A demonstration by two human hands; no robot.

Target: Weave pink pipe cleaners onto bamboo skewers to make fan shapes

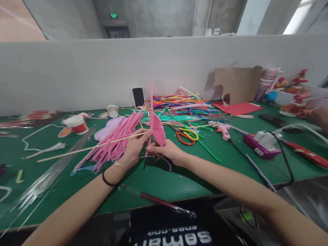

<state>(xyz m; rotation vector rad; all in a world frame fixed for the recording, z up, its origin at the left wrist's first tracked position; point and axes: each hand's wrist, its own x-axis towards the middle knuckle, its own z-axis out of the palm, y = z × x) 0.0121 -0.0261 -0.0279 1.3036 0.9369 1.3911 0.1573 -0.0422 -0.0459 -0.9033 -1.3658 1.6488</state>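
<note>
My left hand (132,150) is closed around a thin wooden stick (80,149) that runs out to the left. It also touches a pink oval piece wound from pipe cleaner (157,128). My right hand (167,150) pinches the lower end of that pink piece, from which one pink strand rises straight up. A bundle of pink pipe cleaners (114,143) lies on the green table (161,177) just behind my left hand.
A heap of coloured pipe cleaners (185,107), scissors (186,135), a glue gun (224,130), a phone (138,97), paper cups (77,124), clear rods (44,179) and a power strip (261,145) lie around. Another person's hand (320,116) works at far right.
</note>
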